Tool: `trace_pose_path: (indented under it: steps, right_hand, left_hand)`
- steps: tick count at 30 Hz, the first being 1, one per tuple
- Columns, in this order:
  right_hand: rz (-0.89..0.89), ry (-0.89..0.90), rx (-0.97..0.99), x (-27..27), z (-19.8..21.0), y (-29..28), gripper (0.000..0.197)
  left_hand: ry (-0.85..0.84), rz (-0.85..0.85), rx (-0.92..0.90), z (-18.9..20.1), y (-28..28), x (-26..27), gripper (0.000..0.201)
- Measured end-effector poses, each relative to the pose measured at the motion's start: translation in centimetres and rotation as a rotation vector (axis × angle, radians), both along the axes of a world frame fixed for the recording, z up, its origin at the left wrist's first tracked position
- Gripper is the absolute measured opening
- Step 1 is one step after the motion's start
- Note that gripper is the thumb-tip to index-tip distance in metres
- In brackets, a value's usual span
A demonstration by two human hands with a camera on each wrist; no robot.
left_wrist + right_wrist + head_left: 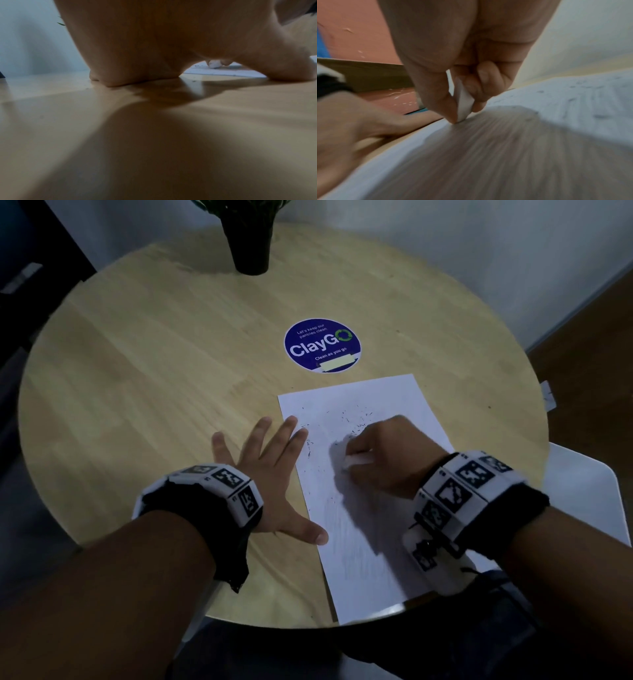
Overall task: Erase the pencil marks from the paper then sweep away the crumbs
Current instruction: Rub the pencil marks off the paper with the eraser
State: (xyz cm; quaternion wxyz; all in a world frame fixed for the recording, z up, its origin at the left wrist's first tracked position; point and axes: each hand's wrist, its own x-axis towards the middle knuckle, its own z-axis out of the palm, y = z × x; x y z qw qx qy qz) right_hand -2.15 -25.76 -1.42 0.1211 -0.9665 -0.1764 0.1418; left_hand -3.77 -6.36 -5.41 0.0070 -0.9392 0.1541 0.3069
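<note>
Right hand (394, 453) pinching eraser (358, 461) on paper (370, 559), left hand (270, 474) flat, splayed, sticker (322, 345), plant pot (250, 244) beyond.

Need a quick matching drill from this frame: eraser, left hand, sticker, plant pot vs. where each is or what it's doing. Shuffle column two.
Column 1:
1. eraser
2. left hand
3. sticker
4. plant pot

Column 2:
A. at the far edge of the table
B. flat, fingers spread, at the paper's left edge
C. pinched in the right hand, tip on the paper
D. on the table just beyond the paper

Pairs: 1-C, 2-B, 3-D, 4-A
</note>
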Motion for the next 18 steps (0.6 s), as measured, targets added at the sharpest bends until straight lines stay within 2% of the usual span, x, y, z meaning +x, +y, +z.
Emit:
trace_pose_path:
  steps: [3,8,12,13,16,18]
  right_hand:
    - [0.128,0.102,0.004,-2.3,-0.1,1.3,0.018]
    - [-0.099,-0.007,0.026,0.4,-0.3,-0.6,0.016]
    - [0.103,0.102,-0.004,-2.1,-0.1,1.4,0.024]
    - [0.098,0.105,-0.005,-1.9,0.1,1.4,0.024]
    - [-0.066,0.024,0.003,0.6,0.2,0.1,0.021]
    - [-0.057,0.028,-0.001,0.5,0.0,0.5,0.022]
  left_hand:
    - [0.000,0.001,0.012,0.1,-0.1,0.1,0.147]
    - [0.011,0.004,0.002,0.0,0.0,0.0,0.147]
    - [0.008,0.003,0.029,0.1,-0.2,0.0,0.146]
    - [0.008,0.004,0.030,0.1,-0.1,0.1,0.146]
    - [0.014,0.005,0.022,0.1,-0.1,0.1,0.146]
    - [0.014,0.005,0.025,0.2,-0.1,0.0,0.146]
